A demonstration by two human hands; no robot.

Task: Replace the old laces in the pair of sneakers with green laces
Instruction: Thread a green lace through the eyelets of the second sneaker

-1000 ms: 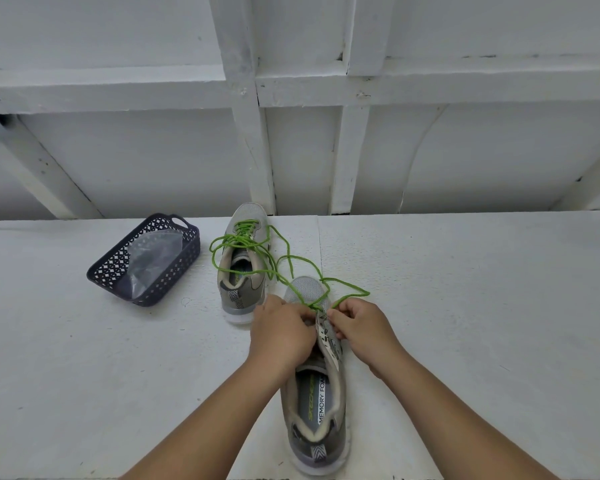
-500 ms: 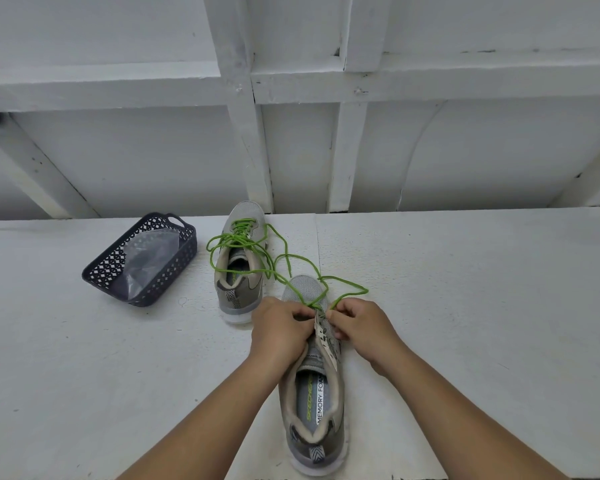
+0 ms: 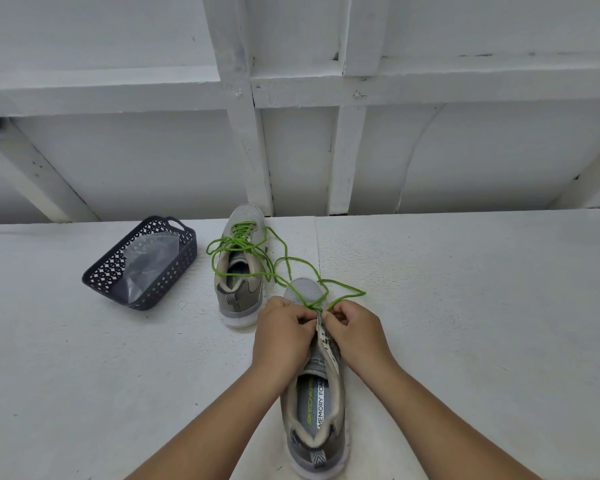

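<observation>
Working over the near sneaker (image 3: 314,415), we are pinching its eyelet flaps with our left hand (image 3: 282,336) and gripping the green lace (image 3: 340,292) with our right hand (image 3: 355,332), both with curled fingers. Beyond that sneaker's toe, the lace is trailing leftward to the far sneaker (image 3: 240,268), already laced green. Farther left of it, a dark basket (image 3: 101,275) is sitting holding a clear bag (image 3: 149,261).
</observation>
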